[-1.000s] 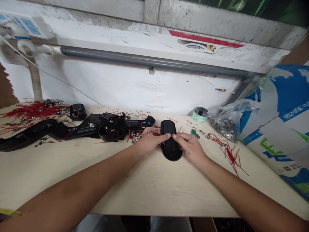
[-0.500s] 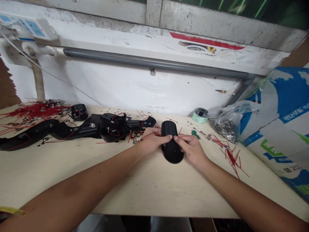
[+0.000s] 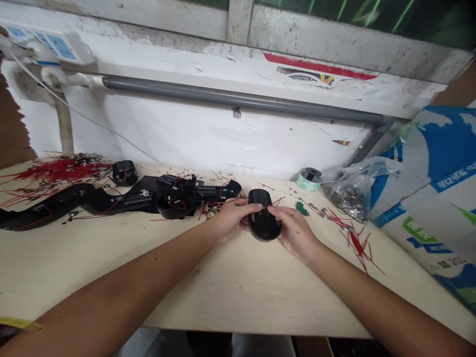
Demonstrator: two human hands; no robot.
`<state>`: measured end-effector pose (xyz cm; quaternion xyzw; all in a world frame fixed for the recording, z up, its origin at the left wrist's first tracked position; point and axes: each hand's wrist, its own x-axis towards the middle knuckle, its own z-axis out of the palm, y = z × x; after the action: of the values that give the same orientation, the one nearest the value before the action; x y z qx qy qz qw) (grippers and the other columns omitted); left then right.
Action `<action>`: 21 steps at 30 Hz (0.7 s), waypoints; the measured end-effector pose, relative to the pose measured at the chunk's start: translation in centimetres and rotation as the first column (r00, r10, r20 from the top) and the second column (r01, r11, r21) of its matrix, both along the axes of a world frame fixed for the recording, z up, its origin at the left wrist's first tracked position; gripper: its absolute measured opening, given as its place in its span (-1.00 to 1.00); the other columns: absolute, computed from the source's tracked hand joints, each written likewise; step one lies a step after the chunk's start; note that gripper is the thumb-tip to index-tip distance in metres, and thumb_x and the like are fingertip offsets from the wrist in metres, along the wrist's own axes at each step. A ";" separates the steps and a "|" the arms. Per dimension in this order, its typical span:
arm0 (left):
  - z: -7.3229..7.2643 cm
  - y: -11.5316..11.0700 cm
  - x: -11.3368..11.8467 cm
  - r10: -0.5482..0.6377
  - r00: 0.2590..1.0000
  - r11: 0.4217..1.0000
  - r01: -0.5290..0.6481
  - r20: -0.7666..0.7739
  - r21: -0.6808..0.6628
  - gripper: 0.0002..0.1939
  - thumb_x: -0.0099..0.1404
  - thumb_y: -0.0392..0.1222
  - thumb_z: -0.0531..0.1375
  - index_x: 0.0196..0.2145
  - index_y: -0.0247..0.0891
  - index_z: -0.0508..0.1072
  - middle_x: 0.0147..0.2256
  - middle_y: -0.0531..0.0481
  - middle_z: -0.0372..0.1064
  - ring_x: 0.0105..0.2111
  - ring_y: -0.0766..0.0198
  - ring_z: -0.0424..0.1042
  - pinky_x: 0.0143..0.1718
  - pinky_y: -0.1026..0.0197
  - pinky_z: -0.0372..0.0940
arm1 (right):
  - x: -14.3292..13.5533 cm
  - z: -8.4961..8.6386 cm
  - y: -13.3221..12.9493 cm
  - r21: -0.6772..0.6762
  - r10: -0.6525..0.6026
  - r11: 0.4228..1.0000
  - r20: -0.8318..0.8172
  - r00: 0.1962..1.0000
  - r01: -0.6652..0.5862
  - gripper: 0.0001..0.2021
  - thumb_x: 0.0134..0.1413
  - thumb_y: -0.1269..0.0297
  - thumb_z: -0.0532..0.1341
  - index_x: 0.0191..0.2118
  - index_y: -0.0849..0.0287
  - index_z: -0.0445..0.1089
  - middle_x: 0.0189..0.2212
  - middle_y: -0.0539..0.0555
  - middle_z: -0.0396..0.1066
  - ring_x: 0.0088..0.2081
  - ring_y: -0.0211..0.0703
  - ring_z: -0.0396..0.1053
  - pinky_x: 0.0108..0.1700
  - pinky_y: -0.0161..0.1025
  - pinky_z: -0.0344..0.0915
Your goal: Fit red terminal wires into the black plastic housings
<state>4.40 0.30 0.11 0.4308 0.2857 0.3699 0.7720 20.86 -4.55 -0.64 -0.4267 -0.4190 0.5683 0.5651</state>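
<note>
A glossy black curved plastic part (image 3: 265, 225) is held between both hands above the table. My left hand (image 3: 236, 218) grips its left side, the thumb resting on the upper face. On the right side my right hand (image 3: 293, 225) grips the same part, its thumb close to the left thumb. A small metallic piece shows between the two thumb tips, too small to make out. A thin red wire sticks out beside the right thumb. The fingers beneath the part are mostly hidden.
Joined black parts (image 3: 126, 198) with red wires lie at the left, near a pile of red wires (image 3: 63, 168). A green-white tape roll (image 3: 308, 179), a plastic bag (image 3: 349, 198) of metal pieces and loose red wires (image 3: 359, 243) are at the right, beside a blue-white box (image 3: 427, 198).
The black part has tilted, so its lower end looks shorter and sits higher. Both thumbs have shifted a little upward on it. The red wire near the left thumb no longer shows.
</note>
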 end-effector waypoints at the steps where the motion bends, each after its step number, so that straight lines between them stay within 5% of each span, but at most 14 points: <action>1: 0.0 0.0 0.0 -0.010 1.000 1.000 0.010 -0.001 0.000 -0.74 0.06 -0.16 0.43 -0.35 -0.40 0.55 -0.38 -0.09 0.50 -0.37 0.28 0.45 -0.32 0.23 0.36 | 0.1 0.0 0.0 0.001 0.002 1.000 -0.006 1.000 -0.002 -0.76 -0.06 0.15 0.43 -0.47 0.24 0.54 -0.59 0.05 0.43 -0.55 -0.20 0.37 -0.52 -0.28 0.36; 8: -0.4 0.0 0.3 0.024 0.996 0.998 -0.018 -0.084 0.066 -0.76 0.08 -0.15 0.42 -0.39 -0.37 0.54 -0.42 -0.05 0.48 -0.42 0.32 0.43 -0.37 0.27 0.32 | 0.6 -0.3 0.1 -0.007 0.045 0.999 -0.065 0.997 -0.046 -0.84 -0.11 0.30 0.46 -0.49 0.23 0.51 -0.55 -0.03 0.41 -0.52 -0.34 0.35 -0.50 -0.43 0.31; 13: -0.2 -0.2 0.1 -0.016 0.999 0.992 0.022 -0.046 0.127 -0.64 0.04 -0.04 0.44 -0.34 -0.38 0.53 -0.38 -0.07 0.46 -0.38 0.29 0.45 -0.34 0.25 0.36 | 0.6 0.3 0.0 -0.027 0.087 0.996 -0.050 0.995 -0.088 -0.86 -0.08 0.28 0.44 -0.44 0.22 0.53 -0.51 0.02 0.48 -0.50 -0.26 0.41 -0.49 -0.37 0.35; 21: -0.2 -0.5 -0.7 -0.192 0.981 0.945 0.192 -0.029 0.263 -0.29 0.13 0.40 0.23 -0.26 -0.43 0.51 -0.35 -0.21 0.46 -0.46 0.18 0.48 -0.46 0.11 0.43 | 5.6 7.7 -2.2 0.112 -0.277 0.950 -0.131 0.952 0.292 -0.90 -0.05 0.21 0.34 -0.36 0.05 0.55 -0.27 0.04 0.55 -0.35 -0.17 0.46 -0.48 -0.31 0.38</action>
<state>3.68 -0.17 -0.08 0.5564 0.1916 0.3272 0.7394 26.48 -6.70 7.11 -0.4118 -0.3565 0.4756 0.6907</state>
